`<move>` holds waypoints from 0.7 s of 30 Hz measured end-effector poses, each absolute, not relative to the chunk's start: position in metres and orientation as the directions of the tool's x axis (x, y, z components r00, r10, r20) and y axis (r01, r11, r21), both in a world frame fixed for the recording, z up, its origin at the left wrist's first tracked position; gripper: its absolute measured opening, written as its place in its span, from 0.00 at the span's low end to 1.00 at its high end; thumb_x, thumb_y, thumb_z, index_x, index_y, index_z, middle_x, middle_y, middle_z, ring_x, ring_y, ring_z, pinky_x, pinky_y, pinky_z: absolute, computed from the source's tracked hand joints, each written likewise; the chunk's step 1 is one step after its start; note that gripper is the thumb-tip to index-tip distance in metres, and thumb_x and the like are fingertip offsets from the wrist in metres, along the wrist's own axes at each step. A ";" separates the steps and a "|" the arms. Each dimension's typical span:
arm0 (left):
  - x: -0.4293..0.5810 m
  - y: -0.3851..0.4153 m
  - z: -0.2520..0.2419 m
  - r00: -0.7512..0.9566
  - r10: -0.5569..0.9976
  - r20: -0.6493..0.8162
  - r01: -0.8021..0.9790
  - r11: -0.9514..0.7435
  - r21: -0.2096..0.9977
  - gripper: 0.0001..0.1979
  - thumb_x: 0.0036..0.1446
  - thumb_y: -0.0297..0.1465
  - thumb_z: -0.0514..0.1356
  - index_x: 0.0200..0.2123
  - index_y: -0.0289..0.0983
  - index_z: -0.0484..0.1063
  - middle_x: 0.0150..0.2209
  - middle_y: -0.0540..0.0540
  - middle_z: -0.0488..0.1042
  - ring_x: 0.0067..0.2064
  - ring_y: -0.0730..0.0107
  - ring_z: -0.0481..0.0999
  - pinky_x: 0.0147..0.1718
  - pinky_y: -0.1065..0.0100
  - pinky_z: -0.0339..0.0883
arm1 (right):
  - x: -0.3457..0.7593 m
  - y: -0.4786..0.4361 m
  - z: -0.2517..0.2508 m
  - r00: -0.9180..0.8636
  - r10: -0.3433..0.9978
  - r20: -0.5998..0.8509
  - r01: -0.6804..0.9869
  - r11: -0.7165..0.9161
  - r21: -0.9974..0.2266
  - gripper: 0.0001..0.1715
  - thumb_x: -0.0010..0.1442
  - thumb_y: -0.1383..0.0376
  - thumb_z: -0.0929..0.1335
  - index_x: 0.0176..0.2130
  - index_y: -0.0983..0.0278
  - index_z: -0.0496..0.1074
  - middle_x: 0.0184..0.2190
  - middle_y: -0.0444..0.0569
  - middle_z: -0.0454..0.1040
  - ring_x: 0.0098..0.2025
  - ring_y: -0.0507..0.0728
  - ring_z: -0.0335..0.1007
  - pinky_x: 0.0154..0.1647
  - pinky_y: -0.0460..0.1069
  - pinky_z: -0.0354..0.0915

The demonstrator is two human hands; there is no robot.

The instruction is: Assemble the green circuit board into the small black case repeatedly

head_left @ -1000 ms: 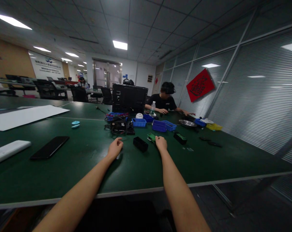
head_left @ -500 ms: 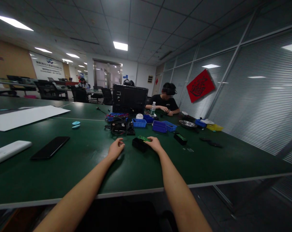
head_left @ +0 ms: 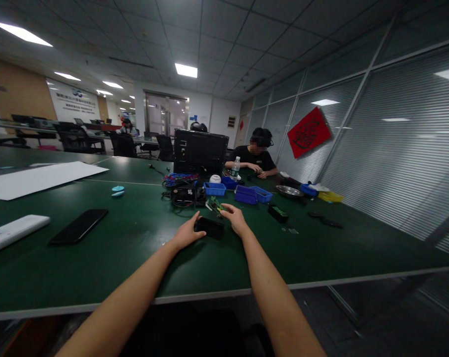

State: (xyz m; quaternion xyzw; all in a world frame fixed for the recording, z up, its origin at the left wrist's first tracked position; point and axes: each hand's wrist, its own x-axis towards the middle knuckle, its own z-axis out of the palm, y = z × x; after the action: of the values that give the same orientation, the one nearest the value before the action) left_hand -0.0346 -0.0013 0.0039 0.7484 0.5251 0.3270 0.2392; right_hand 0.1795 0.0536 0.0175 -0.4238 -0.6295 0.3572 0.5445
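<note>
In the head view, a green circuit board (head_left: 216,204) is pinched in the fingers of my right hand (head_left: 234,218), tilted above a black plastic box (head_left: 211,228). The box lies on the green table, its upper side dark. My left hand (head_left: 187,232) grips the box's left end, with the thumb on the near side and the fingers on the far side. To the right, a second black box (head_left: 278,213) has a green board showing at its top.
Blue bins (head_left: 214,189), cables (head_left: 180,179) and a black device (head_left: 183,194) stand beyond my hands. A phone (head_left: 79,226) and a white bar-shaped device (head_left: 16,233) lie left. Farther back are a monitor (head_left: 201,152), a bottle (head_left: 235,167) and a seated person (head_left: 252,157).
My right hand has lifted the circuit board out of the black box and tilted it. My left hand has moved right and taken hold of the box's left end.
</note>
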 end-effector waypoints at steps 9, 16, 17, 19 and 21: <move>-0.030 0.004 -0.001 0.059 0.957 0.284 0.660 -0.251 0.708 0.36 0.41 0.32 0.63 0.55 0.36 0.56 0.50 0.42 0.67 0.49 0.63 0.67 0.48 0.67 0.58 | 0.167 0.044 0.023 -0.175 0.924 0.340 -0.035 0.339 -0.940 0.25 0.43 0.61 0.70 0.44 0.64 0.70 0.40 0.50 0.72 0.41 0.56 0.67 0.44 0.51 0.61; -0.034 0.006 0.000 0.035 0.963 0.266 0.643 -0.226 0.732 0.38 0.41 0.30 0.63 0.57 0.36 0.53 0.49 0.42 0.68 0.49 0.64 0.67 0.47 0.67 0.58 | 0.165 0.036 0.028 -0.344 0.857 0.384 0.372 0.499 -0.783 0.22 0.45 0.64 0.70 0.43 0.62 0.71 0.40 0.47 0.69 0.37 0.53 0.65 0.41 0.49 0.60; -0.033 0.007 0.000 0.031 0.964 0.263 0.642 -0.221 0.734 0.38 0.41 0.30 0.63 0.57 0.36 0.52 0.49 0.42 0.68 0.49 0.64 0.67 0.47 0.67 0.58 | 0.164 0.036 0.029 -0.347 0.856 0.384 0.395 0.505 -0.768 0.22 0.45 0.64 0.69 0.43 0.63 0.71 0.40 0.47 0.69 0.36 0.53 0.65 0.40 0.48 0.61; -0.033 0.007 -0.002 0.025 0.966 0.259 0.643 -0.214 0.736 0.39 0.41 0.30 0.63 0.57 0.37 0.52 0.49 0.43 0.68 0.49 0.64 0.68 0.47 0.67 0.58 | 0.164 0.034 0.031 -0.334 0.859 0.388 0.425 0.505 -0.751 0.22 0.45 0.65 0.69 0.43 0.63 0.71 0.39 0.47 0.68 0.35 0.52 0.64 0.38 0.48 0.61; -0.034 0.008 -0.003 0.023 0.964 0.264 0.645 -0.216 0.733 0.39 0.41 0.31 0.63 0.57 0.37 0.52 0.48 0.43 0.69 0.48 0.64 0.68 0.47 0.67 0.59 | 0.163 0.034 0.032 -0.326 0.861 0.390 0.443 0.503 -0.742 0.22 0.45 0.65 0.69 0.43 0.63 0.71 0.38 0.47 0.68 0.35 0.52 0.64 0.38 0.48 0.61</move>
State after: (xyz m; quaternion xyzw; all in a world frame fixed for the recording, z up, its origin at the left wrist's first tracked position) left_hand -0.0336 0.0081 -0.0030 0.6829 0.5891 0.3762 0.2124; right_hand 0.1632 0.0336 0.0321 -0.4233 -0.7705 0.2630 0.3975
